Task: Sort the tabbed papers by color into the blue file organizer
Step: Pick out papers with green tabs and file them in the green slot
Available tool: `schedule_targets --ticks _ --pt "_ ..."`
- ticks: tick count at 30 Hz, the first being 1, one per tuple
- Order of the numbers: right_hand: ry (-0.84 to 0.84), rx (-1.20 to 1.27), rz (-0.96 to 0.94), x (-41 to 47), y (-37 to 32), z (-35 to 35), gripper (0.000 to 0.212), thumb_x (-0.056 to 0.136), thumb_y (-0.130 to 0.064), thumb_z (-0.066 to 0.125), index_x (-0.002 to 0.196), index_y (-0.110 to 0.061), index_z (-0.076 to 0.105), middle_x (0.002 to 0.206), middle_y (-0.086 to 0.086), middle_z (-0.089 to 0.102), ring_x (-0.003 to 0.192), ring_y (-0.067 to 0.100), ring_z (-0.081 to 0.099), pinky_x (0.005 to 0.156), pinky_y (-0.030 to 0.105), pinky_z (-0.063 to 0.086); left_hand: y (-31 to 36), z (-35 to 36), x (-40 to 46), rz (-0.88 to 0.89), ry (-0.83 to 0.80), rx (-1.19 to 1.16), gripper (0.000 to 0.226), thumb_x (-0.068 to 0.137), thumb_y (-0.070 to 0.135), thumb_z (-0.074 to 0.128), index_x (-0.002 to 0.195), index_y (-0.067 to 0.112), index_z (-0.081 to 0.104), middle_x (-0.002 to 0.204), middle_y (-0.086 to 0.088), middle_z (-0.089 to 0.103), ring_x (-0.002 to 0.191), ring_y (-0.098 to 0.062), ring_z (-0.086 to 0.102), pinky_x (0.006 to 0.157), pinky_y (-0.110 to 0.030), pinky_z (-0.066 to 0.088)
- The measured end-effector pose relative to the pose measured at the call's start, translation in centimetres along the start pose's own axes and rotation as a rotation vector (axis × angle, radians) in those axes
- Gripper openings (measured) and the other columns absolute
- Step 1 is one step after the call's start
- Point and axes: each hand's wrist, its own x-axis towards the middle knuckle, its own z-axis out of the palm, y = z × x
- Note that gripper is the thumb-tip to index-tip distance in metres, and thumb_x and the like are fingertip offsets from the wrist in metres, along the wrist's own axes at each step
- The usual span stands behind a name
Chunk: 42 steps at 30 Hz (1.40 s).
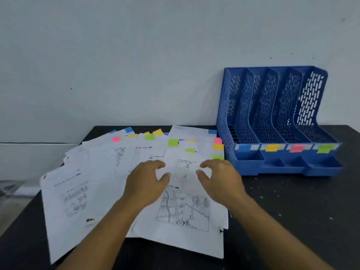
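Note:
Several white printed papers (78,195) lie fanned across a black table, their far edges carrying blue, pink, yellow and green tabs. A green tab (173,142) tops the sheet between my hands. My left hand (145,182) and my right hand (219,179) hover over the middle sheets with fingers loosely curled, holding nothing. The blue file organizer (278,121) stands at the right against the wall, all its slots empty. Its front rail bears blue, yellow, pink and green labels from left to right.
The black table (292,211) has pale specks scattered on its right part. A white wall rises directly behind. A lower pale surface (29,152) sits off the table's left edge.

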Motion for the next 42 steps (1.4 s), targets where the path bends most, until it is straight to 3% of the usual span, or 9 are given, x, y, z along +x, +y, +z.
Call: schedule_targets --ticks 10,18,22,24,27,32,35,38,42 --pt "-0.042 -0.066 0.031 -4.8 2.9 4.4 0.047 0.093 -0.054 0.047 0.135 -0.034 0.051 0.146 -0.009 0.04 0.136 0.013 0.028 0.111 0.033 0.023 -3.0 4.7 -5.0 -0.012 -0.054 0.107 0.062 0.092 0.055 0.045 0.146 0.026 0.036 0.16 0.002 0.02 0.149 -0.017 0.002 0.119 -0.032 0.009" --pt "-0.039 -0.138 0.171 -2.9 3.2 3.3 0.059 0.092 -0.061 0.041 0.145 -0.036 0.034 0.15 -0.008 0.033 0.139 0.019 0.023 0.112 0.039 0.024 -1.4 3.4 -2.4 -0.114 -0.114 0.149 0.082 0.086 0.066 0.044 0.152 0.029 0.014 0.159 0.007 0.02 0.148 -0.021 0.005 0.118 -0.042 0.016" --pt "-0.077 -0.141 0.215 -1.6 2.7 3.4 0.064 0.09 -0.065 0.039 0.146 -0.036 0.03 0.151 -0.007 0.034 0.139 0.021 0.024 0.111 0.044 0.025 -0.6 3.9 -1.4 -0.121 -0.139 0.24 0.086 0.084 0.075 0.036 0.153 0.03 0.01 0.16 0.004 0.017 0.149 -0.024 0.001 0.118 -0.046 0.007" --pt "-0.073 -0.14 0.242 -1.2 2.5 3.5 0.064 0.09 -0.066 0.037 0.146 -0.036 0.03 0.151 -0.007 0.036 0.139 0.022 0.024 0.111 0.045 0.025 -0.4 4.2 -1.3 -0.111 -0.127 0.229 0.084 0.084 0.072 0.042 0.152 0.031 0.013 0.159 0.005 0.023 0.148 -0.022 0.004 0.119 -0.045 0.007" --pt "-0.05 -0.128 0.273 -1.2 2.2 3.6 0.064 0.09 -0.067 0.037 0.146 -0.038 0.029 0.151 -0.009 0.034 0.14 0.02 0.023 0.111 0.046 0.021 0.1 4.0 -1.2 -0.114 -0.021 0.103 0.081 0.082 0.058 0.062 0.149 0.033 0.024 0.145 0.007 0.043 0.14 -0.018 0.028 0.114 -0.04 0.026" --pt "0.01 -0.041 0.288 -1.4 2.3 3.7 0.074 0.088 -0.068 0.039 0.15 -0.035 0.016 0.153 -0.01 0.029 0.141 0.017 0.021 0.112 0.044 0.021 -0.7 3.0 -0.5 -0.252 0.109 -0.443 0.056 0.086 0.007 0.068 0.134 0.029 0.05 0.093 0.011 0.064 0.087 -0.01 0.063 0.075 -0.025 0.051" --pt "0.039 0.071 0.327 -1.4 2.8 3.4 0.082 0.086 -0.067 0.046 0.152 -0.033 0.01 0.149 -0.008 0.037 0.138 0.018 0.027 0.112 0.044 0.024 -1.5 1.6 -0.6 -0.343 0.066 -0.646 0.041 0.089 0.006 0.065 0.119 0.034 0.06 0.095 0.005 0.067 0.087 -0.016 0.068 0.074 -0.035 0.058" --pt "0.038 0.323 0.354 -1.4 2.9 2.9 0.074 0.087 -0.054 0.058 0.148 -0.037 0.02 0.128 -0.009 0.057 0.122 0.018 0.049 0.105 0.046 0.04 -2.3 1.1 -0.9 -0.366 0.011 -0.781 0.039 0.089 0.007 0.066 0.112 0.038 0.062 0.095 0.004 0.071 0.09 -0.019 0.07 0.079 -0.042 0.059" --pt "0.079 0.552 0.431 -1.7 3.0 1.9 0.051 0.092 -0.028 0.063 0.138 -0.033 0.043 0.114 -0.011 0.064 0.1 0.013 0.062 0.086 0.04 0.054 -2.7 1.7 -1.4 -0.242 0.063 -0.573 0.033 0.088 0.017 0.068 0.114 0.036 0.06 0.098 0.011 0.069 0.094 -0.008 0.066 0.084 -0.029 0.055"
